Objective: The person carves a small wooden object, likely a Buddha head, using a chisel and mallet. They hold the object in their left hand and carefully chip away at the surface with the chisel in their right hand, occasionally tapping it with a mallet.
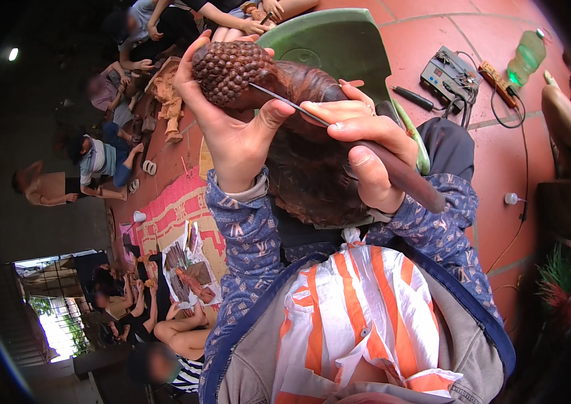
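A dark brown wooden statue (309, 178) rests in my lap, its head (233, 67) covered in rows of small round curls. My left hand (231, 138) is wrapped round the side of this head, thumb towards the face side. In my right hand (373, 135) is a slim carving tool (406, 176) with a thick brown wooden handle and a thin metal shaft. The shaft slants up to the left, passing by my left thumb, and its tip lies at the lower edge of the curls. Whether the tip touches the wood I cannot tell.
Beyond the statue stands a green plastic chair (346, 34). On the red tiles at right are a grey control box (448, 75), a power strip (497, 81) with cords and a green-tinted bottle (526, 57). Several people sit at left near a reddish carving (164, 94) and tools on a paper sheet (191, 266).
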`<state>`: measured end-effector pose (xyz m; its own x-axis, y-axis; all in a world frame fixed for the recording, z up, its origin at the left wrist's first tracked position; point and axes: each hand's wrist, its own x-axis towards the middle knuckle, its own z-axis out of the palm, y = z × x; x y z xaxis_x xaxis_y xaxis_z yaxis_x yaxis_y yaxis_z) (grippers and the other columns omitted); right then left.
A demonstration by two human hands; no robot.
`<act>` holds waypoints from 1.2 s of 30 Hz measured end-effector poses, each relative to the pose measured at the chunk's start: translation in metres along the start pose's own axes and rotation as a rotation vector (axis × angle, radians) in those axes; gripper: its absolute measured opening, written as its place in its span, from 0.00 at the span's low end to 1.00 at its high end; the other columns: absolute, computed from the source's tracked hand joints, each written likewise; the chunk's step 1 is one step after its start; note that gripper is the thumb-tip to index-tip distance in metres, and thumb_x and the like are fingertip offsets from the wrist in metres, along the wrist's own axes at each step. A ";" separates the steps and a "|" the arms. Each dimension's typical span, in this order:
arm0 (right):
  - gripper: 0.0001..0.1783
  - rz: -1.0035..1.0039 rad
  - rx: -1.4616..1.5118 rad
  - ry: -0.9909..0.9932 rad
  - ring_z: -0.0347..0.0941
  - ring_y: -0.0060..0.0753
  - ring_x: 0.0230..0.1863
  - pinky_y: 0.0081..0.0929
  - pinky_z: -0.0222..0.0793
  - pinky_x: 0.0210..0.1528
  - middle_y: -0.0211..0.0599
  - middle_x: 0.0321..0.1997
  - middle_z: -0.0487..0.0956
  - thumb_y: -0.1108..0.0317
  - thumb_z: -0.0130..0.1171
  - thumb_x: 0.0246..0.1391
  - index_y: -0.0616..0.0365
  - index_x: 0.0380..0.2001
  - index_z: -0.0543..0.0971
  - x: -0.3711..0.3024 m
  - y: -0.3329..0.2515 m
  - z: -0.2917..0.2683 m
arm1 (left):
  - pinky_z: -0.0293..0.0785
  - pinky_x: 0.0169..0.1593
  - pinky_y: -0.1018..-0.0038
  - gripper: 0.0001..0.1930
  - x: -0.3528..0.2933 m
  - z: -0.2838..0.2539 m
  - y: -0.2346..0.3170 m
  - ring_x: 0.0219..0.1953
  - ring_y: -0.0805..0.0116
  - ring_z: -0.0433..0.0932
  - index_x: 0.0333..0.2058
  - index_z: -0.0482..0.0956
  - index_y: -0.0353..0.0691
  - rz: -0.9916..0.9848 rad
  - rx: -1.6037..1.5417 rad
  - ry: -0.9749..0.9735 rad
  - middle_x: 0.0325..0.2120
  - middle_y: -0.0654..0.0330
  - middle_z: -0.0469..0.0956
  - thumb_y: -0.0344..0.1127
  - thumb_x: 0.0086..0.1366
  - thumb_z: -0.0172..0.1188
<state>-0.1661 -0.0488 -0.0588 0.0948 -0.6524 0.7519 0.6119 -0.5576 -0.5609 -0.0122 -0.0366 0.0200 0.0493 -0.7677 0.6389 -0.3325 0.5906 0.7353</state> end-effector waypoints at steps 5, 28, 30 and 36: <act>0.11 -0.074 -0.061 0.100 0.74 0.36 0.53 0.47 0.43 0.67 0.43 0.47 0.80 0.69 0.53 0.53 0.56 0.39 0.78 -0.001 0.001 0.013 | 0.69 0.55 0.65 0.54 0.001 0.000 -0.003 0.51 0.59 0.70 0.62 0.44 0.39 0.017 -0.030 0.005 0.52 0.50 0.64 0.44 0.45 0.75; 0.27 0.343 0.133 0.062 0.78 0.46 0.44 0.41 0.60 0.62 0.54 0.37 0.79 0.57 0.34 0.67 0.71 0.37 0.75 0.048 -0.037 -0.007 | 0.71 0.53 0.68 0.49 -0.004 0.004 0.001 0.49 0.61 0.73 0.60 0.50 0.41 -0.011 -0.078 0.144 0.50 0.51 0.67 0.39 0.47 0.75; 0.28 0.338 0.110 0.052 0.79 0.46 0.43 0.41 0.63 0.60 0.53 0.35 0.79 0.56 0.32 0.68 0.71 0.36 0.75 0.051 -0.039 -0.005 | 0.72 0.53 0.69 0.47 -0.005 0.004 0.001 0.48 0.61 0.73 0.60 0.50 0.41 0.001 -0.090 0.152 0.49 0.51 0.67 0.39 0.48 0.74; 0.31 0.325 0.085 0.063 0.80 0.46 0.38 0.37 0.74 0.49 0.50 0.32 0.79 0.51 0.31 0.68 0.69 0.33 0.74 0.056 -0.042 0.001 | 0.72 0.52 0.70 0.48 -0.007 0.001 0.001 0.48 0.62 0.73 0.60 0.50 0.40 -0.009 -0.083 0.161 0.49 0.52 0.67 0.43 0.48 0.74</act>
<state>-0.1855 -0.0613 0.0068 0.2489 -0.8207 0.5143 0.6210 -0.2722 -0.7350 -0.0136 -0.0308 0.0155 0.2045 -0.7271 0.6553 -0.2532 0.6074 0.7530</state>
